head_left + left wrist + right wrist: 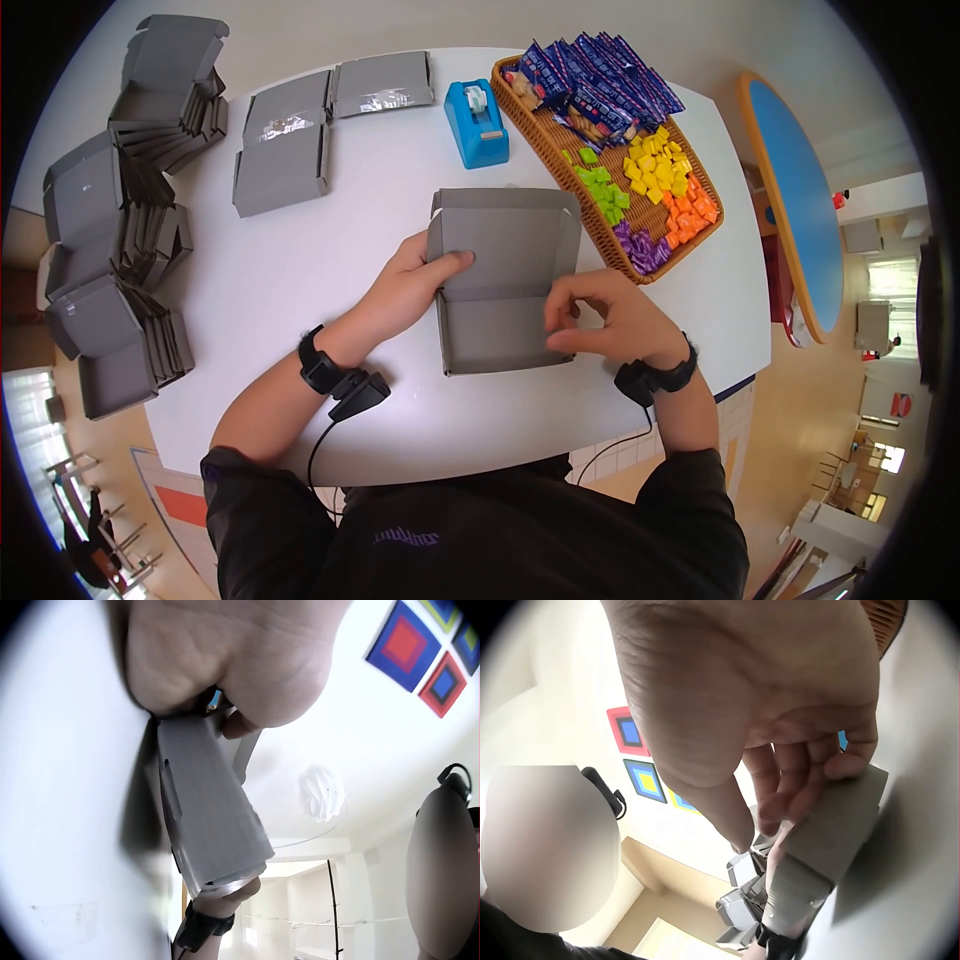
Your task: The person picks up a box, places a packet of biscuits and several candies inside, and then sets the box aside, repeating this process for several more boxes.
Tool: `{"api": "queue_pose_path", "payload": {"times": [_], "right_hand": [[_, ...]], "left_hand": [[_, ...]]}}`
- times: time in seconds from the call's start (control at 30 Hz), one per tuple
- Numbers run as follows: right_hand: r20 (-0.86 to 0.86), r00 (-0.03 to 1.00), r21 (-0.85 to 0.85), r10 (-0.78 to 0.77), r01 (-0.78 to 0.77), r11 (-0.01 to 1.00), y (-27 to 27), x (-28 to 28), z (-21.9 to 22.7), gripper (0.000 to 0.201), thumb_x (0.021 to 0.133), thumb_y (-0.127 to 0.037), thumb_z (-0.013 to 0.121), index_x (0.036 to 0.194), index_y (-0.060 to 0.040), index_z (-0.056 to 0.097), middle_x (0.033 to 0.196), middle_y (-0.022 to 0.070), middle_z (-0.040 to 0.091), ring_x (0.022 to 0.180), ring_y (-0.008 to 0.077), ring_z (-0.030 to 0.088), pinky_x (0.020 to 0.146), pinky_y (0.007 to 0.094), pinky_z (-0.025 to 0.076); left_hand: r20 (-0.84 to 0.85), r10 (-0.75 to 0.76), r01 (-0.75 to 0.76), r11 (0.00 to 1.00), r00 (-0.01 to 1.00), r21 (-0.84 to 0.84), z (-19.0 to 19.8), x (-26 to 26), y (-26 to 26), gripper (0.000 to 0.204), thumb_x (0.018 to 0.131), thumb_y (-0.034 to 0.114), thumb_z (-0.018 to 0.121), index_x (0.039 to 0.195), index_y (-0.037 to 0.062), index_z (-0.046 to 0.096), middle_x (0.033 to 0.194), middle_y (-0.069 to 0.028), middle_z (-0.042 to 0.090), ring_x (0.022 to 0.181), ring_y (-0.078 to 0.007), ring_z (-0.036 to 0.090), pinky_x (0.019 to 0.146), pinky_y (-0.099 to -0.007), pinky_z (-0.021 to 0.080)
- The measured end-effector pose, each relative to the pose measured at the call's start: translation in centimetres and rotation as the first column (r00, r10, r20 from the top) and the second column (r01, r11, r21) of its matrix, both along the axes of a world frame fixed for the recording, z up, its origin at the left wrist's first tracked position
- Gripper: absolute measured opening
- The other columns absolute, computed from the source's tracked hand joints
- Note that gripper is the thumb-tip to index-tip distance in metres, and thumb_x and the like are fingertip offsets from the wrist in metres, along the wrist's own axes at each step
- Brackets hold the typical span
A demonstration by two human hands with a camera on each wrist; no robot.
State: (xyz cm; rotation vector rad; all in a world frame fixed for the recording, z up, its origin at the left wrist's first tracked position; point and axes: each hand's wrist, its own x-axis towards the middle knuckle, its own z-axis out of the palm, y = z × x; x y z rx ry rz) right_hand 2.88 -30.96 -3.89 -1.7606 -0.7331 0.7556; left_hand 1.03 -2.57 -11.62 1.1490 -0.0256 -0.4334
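A grey cardboard box [508, 238] lies open in front of the person, its lid raised away from them and its inside bare. The left hand [392, 290] grips the box's left side, thumb over the inner face and the other fingers behind. In the left wrist view, the box's side wall [210, 802] runs down from that hand. The right hand [618, 315] is at the box's right edge, fingers loosely bent and thumb apart from them. From the right wrist, its fingertips [847, 766] are right at the top of the box wall [832, 832].
Stacks of open grey boxes [85, 200] stand at the left. Two closed boxes with clear tape [382, 84] [285, 150] lie farther back. Beside them is a blue tape dispenser [478, 125]. A wicker basket [545, 128] holds blue snack packets [600, 85] and yellow, green, orange and purple sweets.
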Motion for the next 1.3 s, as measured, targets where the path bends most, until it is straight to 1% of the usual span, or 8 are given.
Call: {"api": "queue_pose_path", "payload": {"times": [0.27,0.47,0.57,0.77,0.87,0.97,1.07,1.3], "right_hand": [[-0.261,0.917,0.293,-0.303,0.374,0.880,-0.1,0.5,-1.6,0.029,0.090,-0.006,0.083,0.082,-0.0080,0.055,0.078,-0.0054,0.052,0.071,0.0031,0.047,0.065,0.0219,0.039],[0.126,0.957,-0.018,-0.260,0.264,0.964,-0.1,0.7,-2.1,0.045,0.086,-0.003,0.086,0.078,-0.0101,0.042,0.073,-0.0051,0.045,0.065,0.0039,0.041,0.060,0.0226,0.036],[0.175,0.948,-0.061,-0.264,0.278,0.959,-0.3,0.8,-2.8,0.046,0.083,-0.003,0.088,0.090,-0.0109,0.044,0.072,-0.0046,0.045,0.065,0.0039,0.042,0.060,0.0222,0.036],[-0.054,0.903,0.103,-0.426,0.430,0.897,0.7,0.3,-2.8,0.074,0.082,-0.004,0.090,0.132,-0.0097,0.036,0.075,-0.0037,0.051,0.069,0.0037,0.050,0.065,0.0200,0.042],[-0.123,0.923,0.004,-0.363,0.367,0.930,0.7,0.4,-1.7,0.088,0.082,-0.005,0.090,0.149,-0.0070,0.032,0.077,-0.0042,0.053,0.071,0.0029,0.052,0.067,0.0185,0.042],[-0.183,0.930,-0.047,-0.319,0.316,0.947,0.8,0.1,-0.9,0.088,0.081,-0.002,0.089,0.155,-0.0071,0.040,0.079,-0.0057,0.049,0.072,0.0026,0.048,0.066,0.0191,0.040],[-0.101,0.969,-0.147,-0.227,0.211,0.966,0.5,0.5,-0.6,0.071,0.084,-0.011,0.090,0.145,-0.0078,0.055,0.077,-0.0075,0.048,0.071,0.0015,0.048,0.065,0.0191,0.040],[-0.109,0.963,-0.134,-0.248,0.233,0.963,0.5,0.6,-1.5,0.060,0.081,-0.006,0.091,0.135,-0.0088,0.064,0.081,-0.0080,0.047,0.074,0.0019,0.046,0.066,0.0192,0.038]], "left_hand": [[-0.173,0.049,-0.075,0.986,0.984,-0.149,1.8,0.1,-0.1,0.048,0.107,0.015,0.061,0.149,-0.0007,0.046,0.146,-0.0138,0.057,0.135,-0.0241,0.056,0.114,-0.0409,0.045],[-0.275,0.071,-0.130,0.971,0.959,-0.201,1.7,0.6,0.2,0.048,0.107,0.016,0.060,0.150,0.0002,0.045,0.148,-0.0148,0.056,0.137,-0.0250,0.055,0.117,-0.0417,0.044],[-0.291,0.077,-0.146,0.963,0.954,-0.224,1.4,0.6,0.3,0.048,0.107,0.016,0.059,0.149,-0.0008,0.045,0.147,-0.0153,0.056,0.137,-0.0247,0.055,0.117,-0.0410,0.044],[-0.301,0.062,-0.162,0.933,0.952,-0.321,1.8,0.8,0.6,0.046,0.108,0.017,0.058,0.147,-0.0033,0.046,0.145,-0.0155,0.058,0.135,-0.0246,0.057,0.116,-0.0387,0.046],[-0.296,0.050,-0.155,0.925,0.954,-0.345,1.8,0.9,0.8,0.047,0.110,0.023,0.056,0.148,-0.0026,0.046,0.144,-0.0151,0.059,0.134,-0.0243,0.058,0.115,-0.0386,0.047],[-0.293,0.043,-0.150,0.923,0.955,-0.354,1.8,0.9,0.7,0.048,0.111,0.029,0.055,0.148,-0.0019,0.046,0.144,-0.0148,0.059,0.134,-0.0235,0.058,0.115,-0.0385,0.047],[-0.283,0.039,-0.137,0.932,0.958,-0.335,1.6,0.9,0.7,0.050,0.112,0.032,0.054,0.148,-0.0012,0.046,0.144,-0.0144,0.059,0.134,-0.0229,0.058,0.114,-0.0381,0.047],[-0.259,0.033,-0.103,0.960,0.965,-0.259,1.6,0.7,0.6,0.054,0.112,0.035,0.053,0.152,0.0007,0.042,0.148,-0.0137,0.055,0.138,-0.0223,0.054,0.116,-0.0399,0.044]]}}
